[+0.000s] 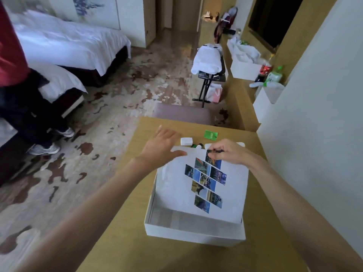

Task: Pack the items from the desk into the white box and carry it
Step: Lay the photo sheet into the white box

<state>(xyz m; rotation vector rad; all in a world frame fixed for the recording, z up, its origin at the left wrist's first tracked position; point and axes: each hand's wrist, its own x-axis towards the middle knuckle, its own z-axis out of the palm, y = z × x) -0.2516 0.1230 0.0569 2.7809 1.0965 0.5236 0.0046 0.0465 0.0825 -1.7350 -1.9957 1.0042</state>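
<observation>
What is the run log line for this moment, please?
left hand: open, on lid edge | right hand: pinching lid | white box: open

A: Where does the one view sit?
B: On the person's head, close above the desk [125, 242], tilted forward and down.
A: And farther out?
B: Bed [64, 44] at ten o'clock, wall at three.

A light wooden counter [121, 242] fills the lower middle of the frame. On it sits an open white box [194, 233], with a lid [233, 185] printed with small photos leaning over it. Toward the counter's far edge lie a small white case [185, 141], a green card [210, 134] right of it, and a few small dark and green items [196, 145], too blurred to identify.
</observation>
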